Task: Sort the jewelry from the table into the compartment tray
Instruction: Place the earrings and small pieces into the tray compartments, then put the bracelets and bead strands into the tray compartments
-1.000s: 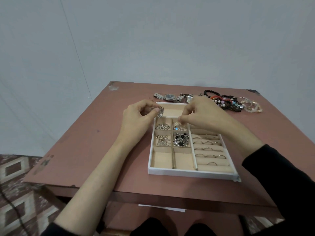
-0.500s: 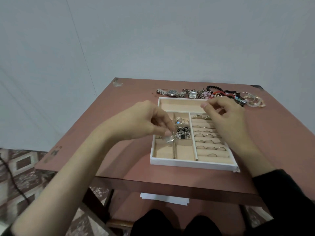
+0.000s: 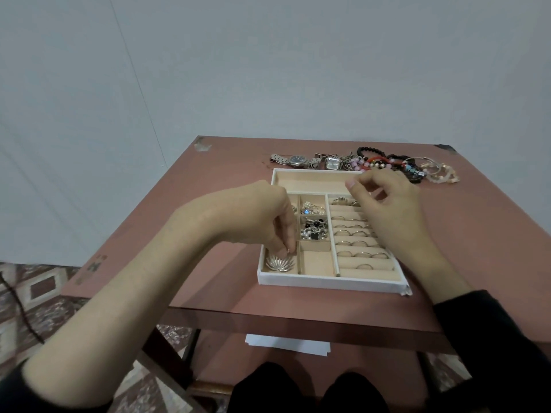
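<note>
A white compartment tray (image 3: 328, 284) with beige lining sits in the middle of the pink table (image 3: 465, 239). A silver fan-shaped piece (image 3: 279, 263) lies in its near-left compartment. My left hand (image 3: 253, 213) reaches down over it, fingertips pinched at its far edge. My right hand (image 3: 387, 204) hovers over the tray's far right part, fingers loosely curled, nothing seen in them. Several rings (image 3: 360, 242) sit in the ring slots on the right. Small earrings (image 3: 314, 229) fill the middle compartments. The long far compartment holds nothing.
Two watches (image 3: 298, 160) and a heap of beaded bracelets (image 3: 387, 163) and bangles (image 3: 432, 171) lie on the table beyond the tray. A grey wall stands right behind the table. A white paper (image 3: 286, 347) lies under the table.
My left hand carried the silver fan-shaped piece from the tray's far-left corner down into the near-left compartment. My right hand lifted off the earring compartments and moved to the far right.
</note>
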